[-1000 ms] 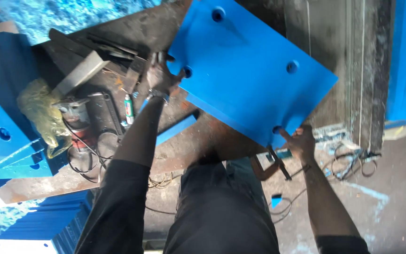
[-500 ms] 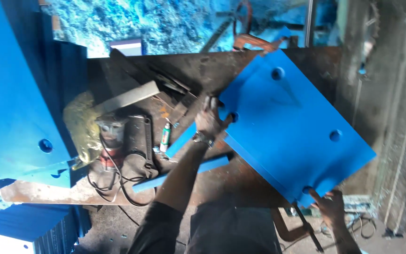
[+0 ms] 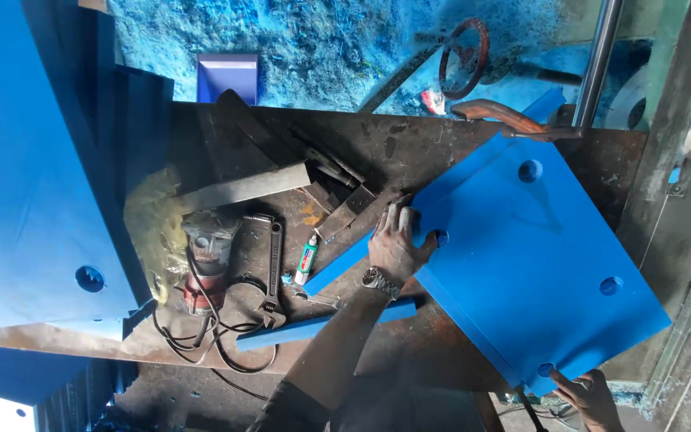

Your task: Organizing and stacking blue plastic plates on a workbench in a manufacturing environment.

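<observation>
A large square blue plate (image 3: 533,260) with a hole near each corner lies tilted on a rusty steel workbench (image 3: 409,152). My left hand (image 3: 395,242), with a wristwatch, grips the plate's left corner beside a hole. My right hand (image 3: 589,396) holds the plate's near corner at the bench's front edge. Two narrow blue strips (image 3: 321,324) lie on the bench just under my left forearm.
An angle grinder (image 3: 205,256) with its coiled cable, an adjustable wrench (image 3: 272,268), a small tube (image 3: 306,258) and grey steel bars (image 3: 249,186) lie left of the plate. More big blue plates (image 3: 25,160) stand at the far left. A clamp handle (image 3: 505,118) sits at the plate's far corner.
The view has swung so the bench and plate sit lower and to the right. Both hands keep hold of the plate's corners; the plate has shifted slightly on the bench.
</observation>
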